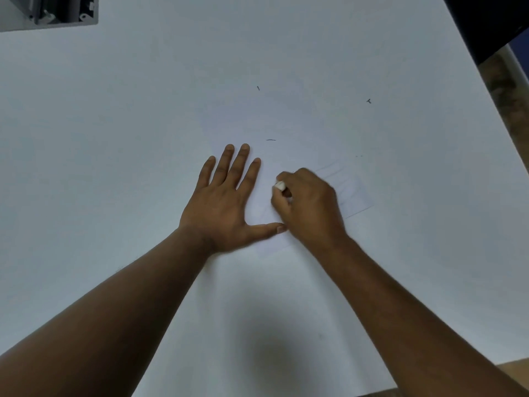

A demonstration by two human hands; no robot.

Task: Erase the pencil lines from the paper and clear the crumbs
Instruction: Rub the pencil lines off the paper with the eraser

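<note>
A white sheet of paper [286, 133] lies on the white table [86, 138], hard to tell apart from it; its near right edge shows as a thin line. Faint pencil lines [347, 186] remain on the paper just right of my right hand. My left hand [226, 199] lies flat on the paper, fingers straight and thumb spread toward the right hand. My right hand [307, 204] grips a small white eraser [280, 185], whose tip pokes out at the fingers and touches the paper. A few dark crumbs [271, 140] lie beyond the hands.
More dark specks lie on the table: one speck [258, 88] further back and another speck [369, 101] to the right. A grey metal object [63, 10] sits at the far left corner. The table's right edge [481, 67] borders a dark area and floor.
</note>
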